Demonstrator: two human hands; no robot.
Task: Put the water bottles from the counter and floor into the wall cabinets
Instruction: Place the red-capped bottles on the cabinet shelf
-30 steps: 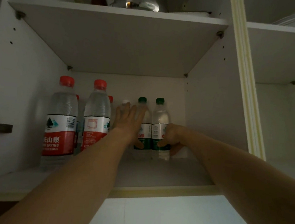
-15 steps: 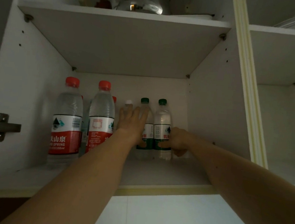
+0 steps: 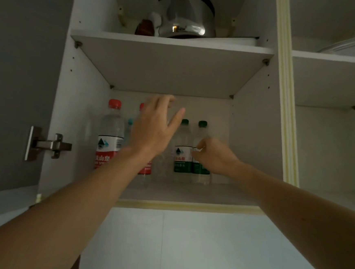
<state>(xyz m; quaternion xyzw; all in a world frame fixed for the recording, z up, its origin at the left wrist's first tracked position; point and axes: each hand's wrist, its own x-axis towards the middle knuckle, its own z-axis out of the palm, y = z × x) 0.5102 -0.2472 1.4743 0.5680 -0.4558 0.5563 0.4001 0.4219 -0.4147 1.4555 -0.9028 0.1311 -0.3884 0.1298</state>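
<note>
Several water bottles stand at the back of the lower shelf [image 3: 189, 193] of the open wall cabinet. A tall red-capped bottle [image 3: 110, 137] is at the left, and a second red-labelled bottle [image 3: 146, 170] is mostly hidden by my arm. Two smaller green-capped bottles [image 3: 182, 156] [image 3: 202, 129] stand side by side to the right. My left hand [image 3: 153, 130] is lifted in front of the bottles with fingers spread, holding nothing. My right hand [image 3: 215, 156] hovers in front of the right green-capped bottle's label, fingers loosely curled, not wrapped round it.
A steel kettle [image 3: 185, 18] and a small dark jar [image 3: 144, 26] sit on the upper shelf. A metal hinge [image 3: 48, 144] sticks out from the left cabinet wall. A second compartment [image 3: 330, 146] opens to the right, with a glass dish [image 3: 353, 46] above it.
My left hand has lifted off the bottles and spread open. My right hand has released the base of the right green-capped bottle and risen. The view has pulled back and tilted up.
</note>
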